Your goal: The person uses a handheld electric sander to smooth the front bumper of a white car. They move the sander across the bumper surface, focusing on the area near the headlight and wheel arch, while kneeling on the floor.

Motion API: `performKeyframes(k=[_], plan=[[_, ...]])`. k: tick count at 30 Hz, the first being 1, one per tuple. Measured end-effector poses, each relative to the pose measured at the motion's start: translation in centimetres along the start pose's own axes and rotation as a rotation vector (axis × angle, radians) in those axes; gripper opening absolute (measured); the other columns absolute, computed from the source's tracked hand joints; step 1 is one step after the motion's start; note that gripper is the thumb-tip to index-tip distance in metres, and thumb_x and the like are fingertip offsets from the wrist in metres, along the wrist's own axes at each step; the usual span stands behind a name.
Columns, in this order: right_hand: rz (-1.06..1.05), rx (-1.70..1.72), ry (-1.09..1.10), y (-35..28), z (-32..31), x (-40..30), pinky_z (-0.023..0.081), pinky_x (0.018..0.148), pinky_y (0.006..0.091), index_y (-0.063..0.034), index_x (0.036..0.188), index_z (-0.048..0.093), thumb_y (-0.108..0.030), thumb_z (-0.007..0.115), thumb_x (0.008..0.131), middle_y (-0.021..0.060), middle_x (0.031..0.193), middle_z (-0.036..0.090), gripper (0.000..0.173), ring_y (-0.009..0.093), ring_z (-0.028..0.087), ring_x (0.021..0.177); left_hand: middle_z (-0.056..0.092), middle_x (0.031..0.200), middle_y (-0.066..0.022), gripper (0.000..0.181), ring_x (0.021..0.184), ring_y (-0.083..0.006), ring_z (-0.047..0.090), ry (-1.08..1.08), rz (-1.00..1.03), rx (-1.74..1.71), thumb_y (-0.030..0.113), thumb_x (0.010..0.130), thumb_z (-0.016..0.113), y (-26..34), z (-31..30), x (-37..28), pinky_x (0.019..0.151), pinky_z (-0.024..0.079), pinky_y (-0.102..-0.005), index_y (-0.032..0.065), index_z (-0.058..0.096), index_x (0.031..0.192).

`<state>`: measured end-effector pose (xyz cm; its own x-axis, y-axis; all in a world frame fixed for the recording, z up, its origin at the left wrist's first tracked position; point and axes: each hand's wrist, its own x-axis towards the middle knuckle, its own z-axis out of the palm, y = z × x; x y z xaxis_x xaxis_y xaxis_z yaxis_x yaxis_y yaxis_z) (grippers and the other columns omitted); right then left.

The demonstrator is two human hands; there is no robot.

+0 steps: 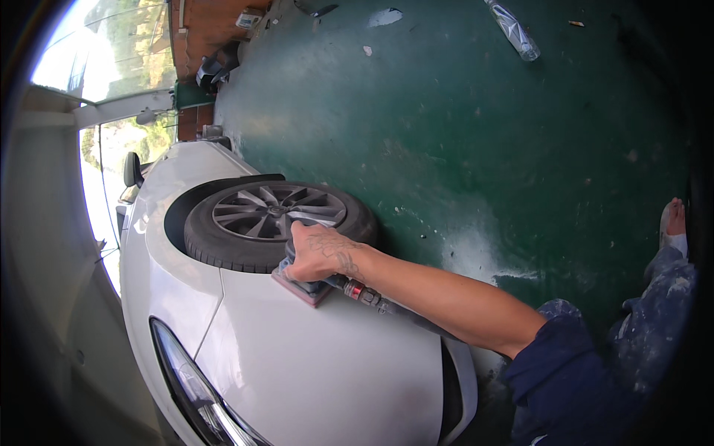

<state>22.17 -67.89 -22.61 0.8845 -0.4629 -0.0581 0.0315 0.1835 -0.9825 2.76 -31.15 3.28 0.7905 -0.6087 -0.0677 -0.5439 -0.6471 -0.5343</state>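
My right hand [321,251] is closed around a sander [301,287] with a rectangular pad and a hose fitting. Its reddish pad rests on the front bumper [329,357] of a white car, beside the front tyre [234,253]. My fingertips and much of the tool's body are hidden. Behind the hand shows the grey multi-spoke wheel rim [279,212]. A dark hose [421,323] runs from the fitting along the underside of my forearm. Below left of the sander, a seam leads from the wheel arch to the headlight [192,384]. My left hand is out of view.
The green floor [502,139] bears white dusty patches, and a clear plastic bottle [516,33] lies on it. My bare foot [675,217] and dusty trousers [658,329] are at the right. The car's side mirror [133,169] juts out at the far left.
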Motion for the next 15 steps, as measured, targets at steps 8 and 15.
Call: performKeyframes(k=[8,15], plan=[[0.205,-0.011,0.042,12.8,-0.1,0.3,0.053,0.099,0.0424,0.0114,0.129,0.057,-0.059,0.08,0.073,0.0303,0.127,0.067,0.094,0.038,0.067,0.119,0.062,0.079,-0.0195,0.015,0.068,-0.0407,0.06,-0.021,-0.015,-0.029,0.017,0.092,0.076,-0.3,-0.1,0.2,0.061,0.048,-0.0486,0.0033,0.068,0.09],[0.245,0.036,0.126,18.3,0.6,-4.4,0.054,0.094,0.0395,0.0085,0.124,0.059,-0.056,0.084,0.07,0.0261,0.118,0.069,0.087,0.035,0.069,0.111,0.063,0.081,-0.0199,0.015,0.07,-0.0414,0.061,-0.027,-0.024,-0.014,0.016,0.093,0.075,-0.1,0.1,0.4,0.064,0.049,-0.0483,0.0024,0.069,0.093]])
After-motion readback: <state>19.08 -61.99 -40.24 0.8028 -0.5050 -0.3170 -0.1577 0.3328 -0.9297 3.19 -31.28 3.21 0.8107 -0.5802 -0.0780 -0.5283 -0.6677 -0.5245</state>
